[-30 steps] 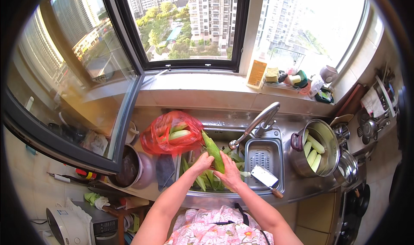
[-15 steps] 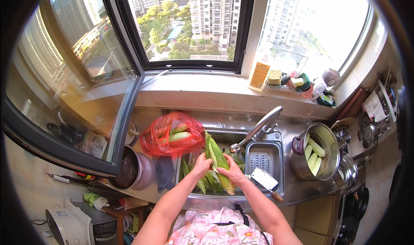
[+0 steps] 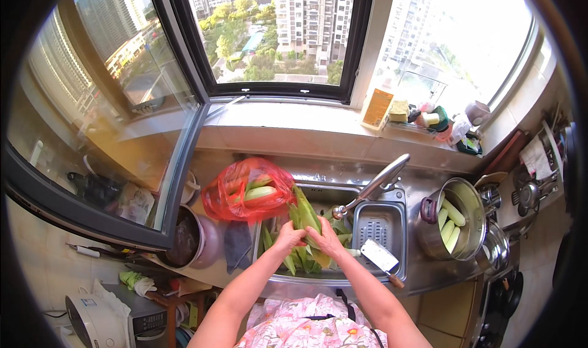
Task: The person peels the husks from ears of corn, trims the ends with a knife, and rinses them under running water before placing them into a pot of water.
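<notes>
Over the sink (image 3: 335, 280) I hold an ear of corn (image 3: 308, 208) in its green husk, its tip pointing away from me. My left hand (image 3: 289, 236) is closed on its left side. My right hand (image 3: 326, 236) wraps the right side, thumb toward the middle. Loose green husks (image 3: 298, 263) lie in the sink below. Just beyond my left hand sits a red plastic bag (image 3: 247, 189) with more corn inside. A cleaver (image 3: 380, 255) with a wooden handle rests across the sink's right front, by a small metal drain basket (image 3: 371, 222).
A faucet (image 3: 373, 187) reaches over the sink. To the right stands a large steel pot (image 3: 466, 230) holding several peeled ears (image 3: 452, 212). A grey cloth (image 3: 239, 248) lies left of the sink. An open window sash (image 3: 184, 164) juts in from the left.
Both hands have shifted on the ear, my right hand coming closer to the left and over the husk. The whole view has moved slightly.
</notes>
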{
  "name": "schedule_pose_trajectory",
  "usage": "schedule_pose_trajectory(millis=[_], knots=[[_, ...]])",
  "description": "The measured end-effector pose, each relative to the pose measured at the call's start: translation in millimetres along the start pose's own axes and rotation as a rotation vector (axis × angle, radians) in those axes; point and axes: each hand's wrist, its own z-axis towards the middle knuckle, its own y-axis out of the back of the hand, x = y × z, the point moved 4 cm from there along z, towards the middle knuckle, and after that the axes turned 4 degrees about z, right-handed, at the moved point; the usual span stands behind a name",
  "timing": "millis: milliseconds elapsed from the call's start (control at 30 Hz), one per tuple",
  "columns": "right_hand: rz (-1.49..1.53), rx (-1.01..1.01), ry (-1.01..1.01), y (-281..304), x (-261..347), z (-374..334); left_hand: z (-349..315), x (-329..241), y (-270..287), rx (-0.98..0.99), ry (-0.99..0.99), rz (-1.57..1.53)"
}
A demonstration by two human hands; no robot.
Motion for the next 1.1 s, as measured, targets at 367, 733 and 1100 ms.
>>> schedule_pose_trajectory(millis=[367, 733, 1100], knots=[[0.151, -0.332, -0.035, 2.4, 40.1, -4.5, 27.8, 55.0, 5.3, -0.021, 0.417, -0.417], [-0.114, -0.405, 0.287, 8.5, 107.6, -1.8, 83.0, 174.4, 31.5, -0.073, 0.506, -0.407], [-0.175, -0.368, -0.003, 18.7, 86.3, 27.2, 12.7, 64.3, 53.1, -0.102, 0.374, 0.134]])
